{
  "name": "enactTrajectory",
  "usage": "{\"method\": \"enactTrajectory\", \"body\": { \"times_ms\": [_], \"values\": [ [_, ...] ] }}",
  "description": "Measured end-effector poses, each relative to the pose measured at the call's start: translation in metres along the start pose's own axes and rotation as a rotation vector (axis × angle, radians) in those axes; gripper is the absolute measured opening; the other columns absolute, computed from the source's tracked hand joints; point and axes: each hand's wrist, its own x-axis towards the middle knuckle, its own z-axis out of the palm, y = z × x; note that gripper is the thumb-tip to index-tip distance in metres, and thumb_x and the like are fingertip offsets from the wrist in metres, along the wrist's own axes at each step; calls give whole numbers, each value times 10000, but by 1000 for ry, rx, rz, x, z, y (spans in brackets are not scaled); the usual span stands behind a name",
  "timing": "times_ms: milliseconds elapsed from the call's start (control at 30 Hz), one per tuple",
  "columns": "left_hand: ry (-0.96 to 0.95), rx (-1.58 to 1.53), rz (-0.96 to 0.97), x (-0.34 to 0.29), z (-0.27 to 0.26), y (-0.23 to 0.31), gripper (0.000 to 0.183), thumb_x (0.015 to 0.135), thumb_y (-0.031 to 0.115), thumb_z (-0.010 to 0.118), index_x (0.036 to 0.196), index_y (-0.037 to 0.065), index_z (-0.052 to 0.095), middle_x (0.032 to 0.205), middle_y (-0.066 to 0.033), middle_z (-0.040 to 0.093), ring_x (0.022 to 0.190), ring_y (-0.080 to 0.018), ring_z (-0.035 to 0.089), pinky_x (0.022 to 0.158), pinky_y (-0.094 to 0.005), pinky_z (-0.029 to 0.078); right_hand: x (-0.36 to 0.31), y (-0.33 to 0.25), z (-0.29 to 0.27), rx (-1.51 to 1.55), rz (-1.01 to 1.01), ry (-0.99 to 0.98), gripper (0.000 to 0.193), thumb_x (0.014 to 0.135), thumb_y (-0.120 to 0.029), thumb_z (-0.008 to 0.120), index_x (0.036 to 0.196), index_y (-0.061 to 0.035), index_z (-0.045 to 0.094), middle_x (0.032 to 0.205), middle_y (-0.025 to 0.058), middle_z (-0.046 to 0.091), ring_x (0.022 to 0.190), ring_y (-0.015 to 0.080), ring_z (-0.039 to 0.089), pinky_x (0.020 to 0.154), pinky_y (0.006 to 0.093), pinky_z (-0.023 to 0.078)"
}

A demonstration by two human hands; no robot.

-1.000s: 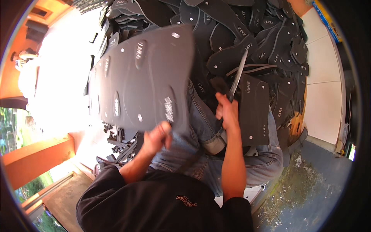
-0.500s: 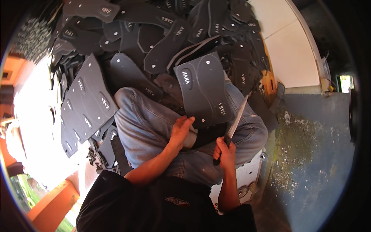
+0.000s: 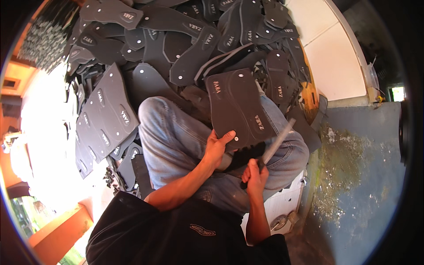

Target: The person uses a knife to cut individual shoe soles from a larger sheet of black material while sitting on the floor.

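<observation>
A dark grey foam sheet (image 3: pixel 234 106), pressed with sole outlines and pale lettering, lies tilted over my crossed legs. My left hand (image 3: pixel 216 148) grips its near left corner, thumb on top and fingers beneath, beside a small white dot. In my right hand (image 3: pixel 255 177) is a knife (image 3: pixel 279 140) with a black handle. Its long blade points up and to the right, just off the sheet's near right corner and above my right thigh. Black material (image 3: pixel 245 154) shows in my lap under the sheet's near edge.
Many cut sole-shaped foam pieces (image 3: pixel 194 55) are heaped beyond my knees. A larger uncut foam sheet (image 3: pixel 106 121) leans by my left knee. On the right are a pale tiled ledge (image 3: pixel 333 57) and a stained blue-grey floor (image 3: pixel 362 154). A metal disc-like part (image 3: pixel 279 221) lies behind my right forearm.
My left hand has shifted from the sheet's edge to a grip on its corner, thumb now over the top. The knife's blade has tipped further right. The view has moved slightly.
</observation>
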Motion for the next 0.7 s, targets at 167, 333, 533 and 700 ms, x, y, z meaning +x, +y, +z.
{"method": "enactTrajectory", "body": {
  "times_ms": [167,333,533,700],
  "values": [
    [-138,100,131,-43,18,16,297,778,63,700,1037,19,560,954,-26,615,864,-104,570,790,-246,460,-18,-10,-10,221,-186,25,205,919,-218,518,815,-58,443,526,-16,340,417,67,310,382,235,277],
    [-92,-17,83,-55,9,32,338,792,85,692,1085,7,544,1000,-48,617,893,-119,581,804,-254,470,-33,-33,-14,35,-245,5,240,922,-247,511,845,-25,461,521,-3,354,415,75,321,384,240,291],
    [119,-67,-79,-68,-9,33,329,831,124,653,1106,-6,527,1024,-81,613,906,-158,601,792,-280,500,-53,-28,-33,-449,-95,-109,313,900,-281,566,714,-35,513,518,-23,453,452,66,411,414,232,310],
    [35,-18,-182,-76,-11,30,286,839,125,621,1099,38,538,962,-75,622,798,-161,639,629,-286,551,-66,-30,-38,-730,27,-139,308,872,-251,603,713,5,538,506,-13,429,509,62,390,464,264,334]
  ]
}}
